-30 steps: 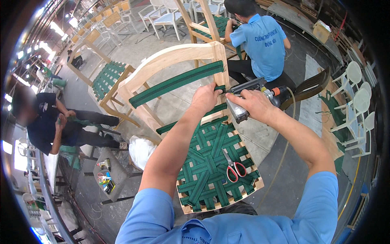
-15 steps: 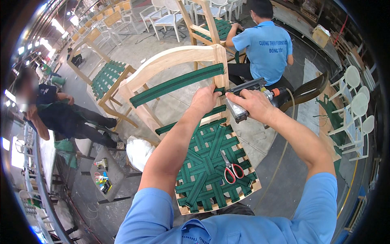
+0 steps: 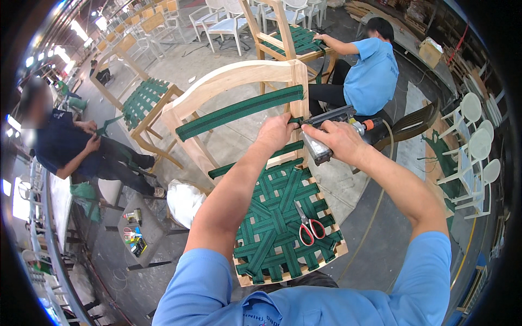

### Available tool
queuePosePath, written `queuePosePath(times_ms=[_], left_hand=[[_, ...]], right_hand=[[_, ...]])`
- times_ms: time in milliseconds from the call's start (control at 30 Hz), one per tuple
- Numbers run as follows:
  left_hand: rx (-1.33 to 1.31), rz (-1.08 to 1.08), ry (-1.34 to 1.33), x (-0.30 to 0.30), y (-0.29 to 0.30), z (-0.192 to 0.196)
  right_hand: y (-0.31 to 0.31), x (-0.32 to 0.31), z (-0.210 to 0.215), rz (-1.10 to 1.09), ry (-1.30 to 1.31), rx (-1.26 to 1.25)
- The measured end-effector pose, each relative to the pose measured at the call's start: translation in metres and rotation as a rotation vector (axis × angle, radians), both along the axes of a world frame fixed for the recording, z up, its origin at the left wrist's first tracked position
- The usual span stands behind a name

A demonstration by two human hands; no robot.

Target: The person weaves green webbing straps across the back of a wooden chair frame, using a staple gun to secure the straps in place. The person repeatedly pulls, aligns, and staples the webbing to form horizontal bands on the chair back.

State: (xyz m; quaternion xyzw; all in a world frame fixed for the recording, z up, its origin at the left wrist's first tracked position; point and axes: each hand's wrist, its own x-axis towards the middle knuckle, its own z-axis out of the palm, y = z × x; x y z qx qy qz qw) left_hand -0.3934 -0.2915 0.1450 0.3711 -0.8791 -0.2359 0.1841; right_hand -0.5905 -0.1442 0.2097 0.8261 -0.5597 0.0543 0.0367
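A pale wooden chair [image 3: 235, 76] stands before me, its seat [image 3: 278, 214] woven from green webbing. One green webbing strap [image 3: 242, 112] crosses the upper backrest, and a second runs lower, partly behind my left forearm. At the right back post, my left hand [image 3: 278, 132] pinches the end of a short piece of green webbing [image 3: 296, 120] against the wood. My right hand [image 3: 338, 140] is wrapped round a staple gun [image 3: 318, 148], its nose by that webbing end and my left fingertips. Red-handled scissors [image 3: 311, 230] lie on the woven seat.
A co-worker in blue [image 3: 372, 76] sits beyond at another webbed chair [image 3: 299, 41]. Another person [image 3: 70, 138] stands left, near a webbed chair [image 3: 145, 100]. An upholstered stool [image 3: 147, 217] bears small tools. An air hose [image 3: 375, 209] trails on the right; white chairs [image 3: 470, 146] stand farther right.
My hands and the staple gun stay nearly still at the post. The co-worker has leaned right, stretching an arm onto the chair seat. The person at left now has both hands at a green strap.
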Motion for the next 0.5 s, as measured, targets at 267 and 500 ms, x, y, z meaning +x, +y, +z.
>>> queuePosePath(times_ms=[267, 500], left_hand=[[0.041, -0.05, -0.043, 0.0, -0.007, 0.003], [0.041, -0.058, -0.048, 0.001, -0.005, 0.007]], right_hand=[[0.002, -0.003, -0.011, 0.069, -0.082, -0.084], [0.001, -0.004, -0.009, 0.037, -0.028, -0.018]])
